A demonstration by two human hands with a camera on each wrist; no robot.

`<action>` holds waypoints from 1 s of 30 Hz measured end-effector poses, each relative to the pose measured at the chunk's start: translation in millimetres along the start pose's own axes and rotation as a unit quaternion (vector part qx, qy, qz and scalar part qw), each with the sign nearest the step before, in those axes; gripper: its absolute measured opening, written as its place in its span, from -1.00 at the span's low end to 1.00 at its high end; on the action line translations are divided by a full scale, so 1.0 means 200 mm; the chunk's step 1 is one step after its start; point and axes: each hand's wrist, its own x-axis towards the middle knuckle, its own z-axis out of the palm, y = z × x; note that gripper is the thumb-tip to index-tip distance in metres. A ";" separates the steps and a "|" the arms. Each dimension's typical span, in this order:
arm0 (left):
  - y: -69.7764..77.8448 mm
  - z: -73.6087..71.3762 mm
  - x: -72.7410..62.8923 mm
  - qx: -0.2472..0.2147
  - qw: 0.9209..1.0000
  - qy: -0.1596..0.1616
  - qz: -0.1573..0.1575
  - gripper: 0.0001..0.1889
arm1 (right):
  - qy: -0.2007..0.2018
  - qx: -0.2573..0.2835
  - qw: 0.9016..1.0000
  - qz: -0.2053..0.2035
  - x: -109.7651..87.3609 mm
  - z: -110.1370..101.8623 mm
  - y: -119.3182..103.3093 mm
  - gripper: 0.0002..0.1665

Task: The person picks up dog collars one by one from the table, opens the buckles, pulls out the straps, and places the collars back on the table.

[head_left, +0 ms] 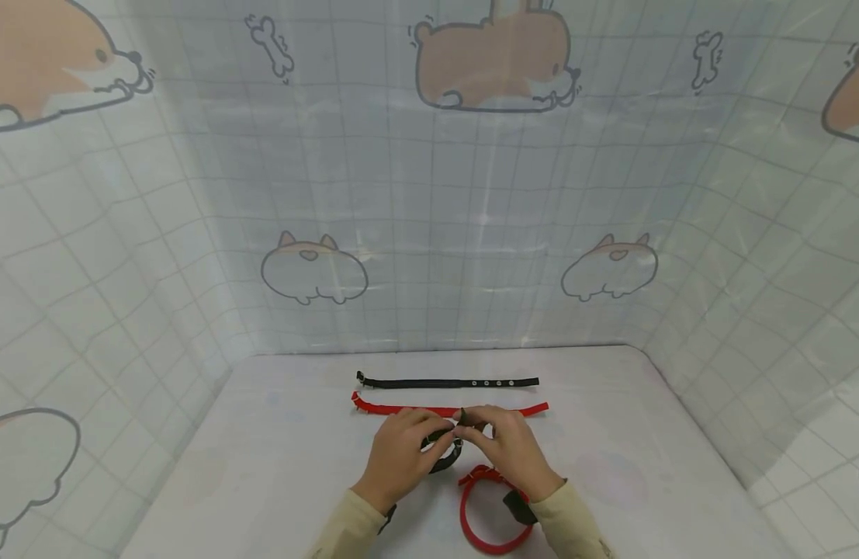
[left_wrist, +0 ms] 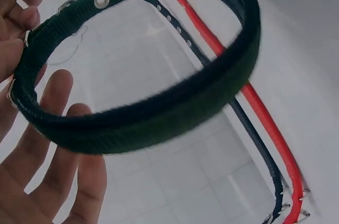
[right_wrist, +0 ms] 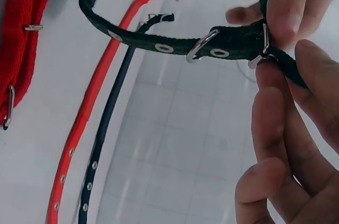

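Note:
A dark collar [left_wrist: 159, 97], bent into a loop, is held between both hands above the table. It has metal eyelets, a D-ring [right_wrist: 202, 45] and a metal buckle [right_wrist: 266, 38]. The left hand [head_left: 400, 454] pinches the collar by the buckle. With thumb and fingers the right hand [head_left: 509, 442] pinches the strap's tail end [right_wrist: 290, 69], which sticks out past the buckle. The two hands' fingertips meet close together in the head view. Just below the right hand, a red collar [head_left: 495, 548] lies on the table in a closed ring.
Beyond the hands, a black collar [head_left: 415, 383] and a red collar [head_left: 383, 409] lie stretched out side by side on the white table [head_left: 275, 466]. A grid-patterned curtain [head_left: 429, 178] with cartoon animals surrounds the table at the back and sides.

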 end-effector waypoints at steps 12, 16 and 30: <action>-0.02 0.02 0.01 -0.035 0.998 0.033 0.039 -0.82 | 0.002 0.012 1.000 -0.017 0.00 -0.01 0.00 -0.83; -0.02 0.02 0.01 -0.033 0.999 0.022 0.030 -0.86 | 0.001 0.012 1.000 -0.014 -0.01 -0.01 0.01 -0.83; -0.02 0.03 0.00 0.003 0.999 0.029 0.036 -0.92 | 0.001 0.014 1.000 -0.020 -0.01 0.01 0.01 -0.88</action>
